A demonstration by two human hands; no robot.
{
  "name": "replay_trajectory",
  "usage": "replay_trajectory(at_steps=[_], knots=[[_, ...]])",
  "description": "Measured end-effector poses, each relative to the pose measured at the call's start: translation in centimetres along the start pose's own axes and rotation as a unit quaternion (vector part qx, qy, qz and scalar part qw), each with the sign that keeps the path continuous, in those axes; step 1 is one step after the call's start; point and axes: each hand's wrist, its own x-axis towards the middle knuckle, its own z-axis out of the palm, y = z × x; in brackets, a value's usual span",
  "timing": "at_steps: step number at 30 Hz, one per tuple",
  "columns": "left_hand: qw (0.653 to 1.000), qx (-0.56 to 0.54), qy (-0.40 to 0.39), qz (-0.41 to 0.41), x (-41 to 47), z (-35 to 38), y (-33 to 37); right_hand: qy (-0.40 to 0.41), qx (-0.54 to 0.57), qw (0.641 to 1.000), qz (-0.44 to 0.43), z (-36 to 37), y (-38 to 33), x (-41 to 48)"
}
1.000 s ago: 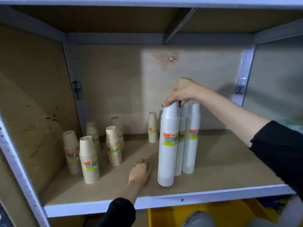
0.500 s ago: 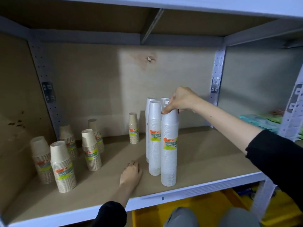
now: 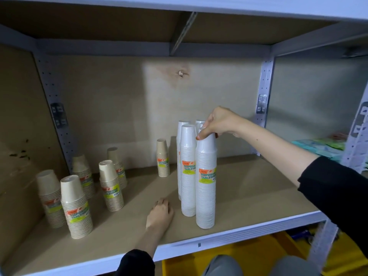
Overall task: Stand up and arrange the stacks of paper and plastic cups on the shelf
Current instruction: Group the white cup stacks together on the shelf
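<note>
- Since the right hand (image 3: 217, 122) pinches only the top of the front white plastic cup stack (image 3: 206, 182), thumb and fingers closed around its uppermost cup, any shove up there would likely tip so tall and narrow a column; I would steady it from the crown and slide it gently rather than push.
- The left hand (image 3: 160, 214) lies flat and open on the shelf board (image 3: 249, 196), palm down, gripping nothing, just beside the foot of the white stacks; it looks well placed to guide the base if the stack needs nudging into line.
- That front stack stands upright near the front edge of the shelf, at about the middle, touching the second white stack (image 3: 188, 170) behind it; more white stacks (image 3: 199, 124) show behind those, mostly hidden.
- Each white stack is wrapped in clear film and carries an orange and green label reading "DISPOSABLE TABLEWARE".
- The brown paper cup stacks (image 3: 76, 208) are shorter and all upright: five gathered toward the left end of the shelf, and one lone brown stack (image 3: 162, 158) near the back wall.
- To finish, that lone one probably wants joining to its fellows.
</note>
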Motion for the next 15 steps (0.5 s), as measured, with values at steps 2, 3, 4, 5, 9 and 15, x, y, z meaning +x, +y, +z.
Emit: replay_trajectory(at_steps=[2,3,4,5,9,15], knots=[[1.0,0.0,0.0,0.002,0.0,0.1,-0.1,0.009,-0.008,1.0,-0.002,0.1,0.0,0.3],[1.0,-0.001,0.002,0.003,0.1,0.1,-0.1,0.01,-0.011,1.0,-0.002,0.1,0.0,0.4],[1.0,-0.001,0.002,0.004,0.1,0.1,-0.1,0.011,-0.01,1.0,-0.001,0.2,0.1,0.5],[1.0,0.0,0.002,0.005,0.0,0.1,-0.1,0.011,-0.006,1.0,0.0,0.3,0.2,0.6],[1.0,0.008,0.001,0.003,-0.1,0.0,0.0,0.002,0.024,1.0,0.012,0.2,0.6,0.8],[1.0,0.011,-0.001,0.0,-0.2,0.0,0.0,-0.035,0.086,0.995,0.026,0.0,0.9,1.2]])
